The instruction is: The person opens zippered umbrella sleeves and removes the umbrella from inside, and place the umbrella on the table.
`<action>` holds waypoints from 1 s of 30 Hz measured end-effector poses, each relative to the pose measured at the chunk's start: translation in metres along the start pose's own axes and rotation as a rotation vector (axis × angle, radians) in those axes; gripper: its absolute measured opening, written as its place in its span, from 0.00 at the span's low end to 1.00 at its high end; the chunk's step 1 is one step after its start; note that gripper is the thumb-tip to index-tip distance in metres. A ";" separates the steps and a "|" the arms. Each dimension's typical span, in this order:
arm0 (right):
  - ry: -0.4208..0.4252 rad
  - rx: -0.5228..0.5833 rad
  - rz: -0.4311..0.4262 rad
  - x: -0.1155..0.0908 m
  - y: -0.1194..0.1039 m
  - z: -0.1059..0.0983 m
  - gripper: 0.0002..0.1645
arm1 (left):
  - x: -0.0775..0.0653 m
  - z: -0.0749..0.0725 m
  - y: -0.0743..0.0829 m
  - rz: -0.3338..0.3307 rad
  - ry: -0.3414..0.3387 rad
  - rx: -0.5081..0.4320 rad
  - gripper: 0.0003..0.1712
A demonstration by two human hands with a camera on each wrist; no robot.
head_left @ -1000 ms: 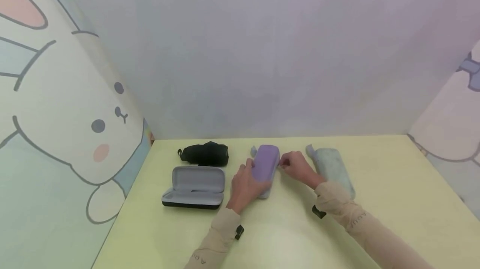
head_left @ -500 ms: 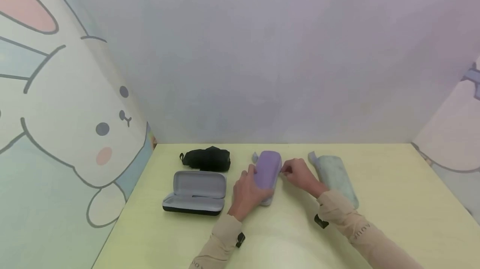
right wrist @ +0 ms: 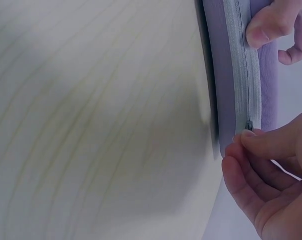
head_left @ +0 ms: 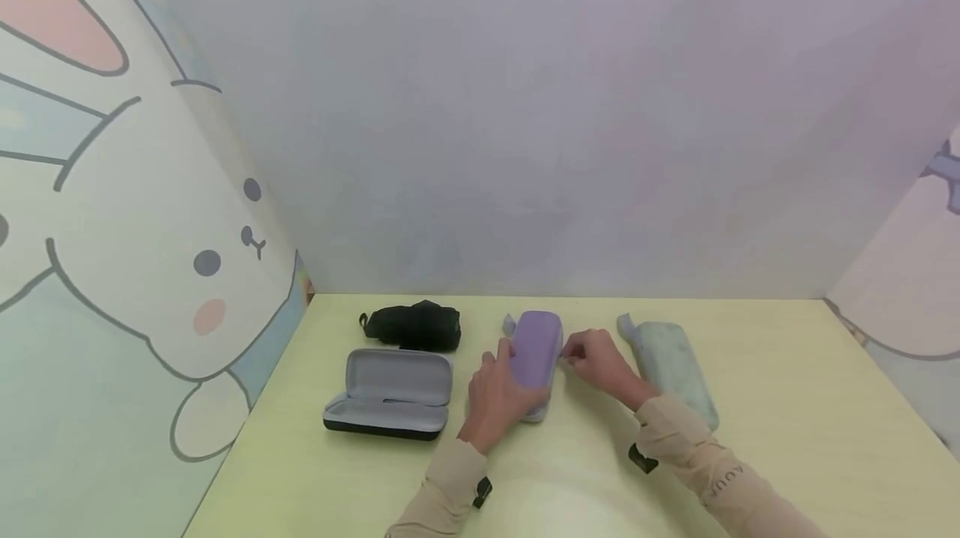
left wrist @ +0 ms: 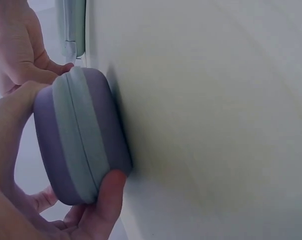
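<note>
Right of the open, grey-lined black hard case (head_left: 399, 376), the rounded purple fabric case (head_left: 536, 348) sits on the bench (head_left: 787, 405), left hand (head_left: 497, 396) grasping it, right hand (head_left: 602, 361) pinching its small dark zip pull (right wrist: 249, 125), barely shifted this past second, so zip work seems underway

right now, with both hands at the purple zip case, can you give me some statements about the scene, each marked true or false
1. The right hand pinches the zipper pull of the purple zip case. True.
2. The left hand holds the purple zip case. True.
3. Every case is shut. False: the grey-lined hard case is open.
4. The pale green case lies right of the purple zip case. True.
5. The rightmost case is black. False: it is the pale green case; the black bundle lies at the left.
</note>
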State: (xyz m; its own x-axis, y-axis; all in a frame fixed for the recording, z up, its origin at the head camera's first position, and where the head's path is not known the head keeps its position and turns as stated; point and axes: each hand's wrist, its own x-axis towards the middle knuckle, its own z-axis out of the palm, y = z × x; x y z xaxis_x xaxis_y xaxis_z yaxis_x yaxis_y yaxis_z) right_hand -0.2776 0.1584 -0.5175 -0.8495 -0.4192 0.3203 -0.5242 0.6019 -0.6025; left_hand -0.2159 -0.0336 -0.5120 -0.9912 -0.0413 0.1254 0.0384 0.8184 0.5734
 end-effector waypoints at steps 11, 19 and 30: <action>0.014 -0.011 -0.030 -0.003 0.000 0.004 0.09 | -0.003 0.003 -0.001 -0.001 -0.006 0.010 0.42; 0.027 -0.014 -0.044 0.000 -0.005 0.003 0.08 | 0.001 -0.003 0.002 0.002 0.007 0.029 0.43; 0.011 0.010 -0.022 0.000 -0.019 0.005 0.07 | -0.003 -0.013 -0.001 -0.007 -0.015 0.034 0.43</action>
State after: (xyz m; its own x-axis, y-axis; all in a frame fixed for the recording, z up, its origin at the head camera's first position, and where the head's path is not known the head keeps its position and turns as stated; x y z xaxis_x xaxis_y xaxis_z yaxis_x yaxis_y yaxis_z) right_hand -0.2669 0.1438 -0.5095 -0.8384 -0.4249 0.3412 -0.5421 0.5858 -0.6025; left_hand -0.2114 -0.0415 -0.5028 -0.9932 -0.0387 0.1094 0.0276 0.8369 0.5467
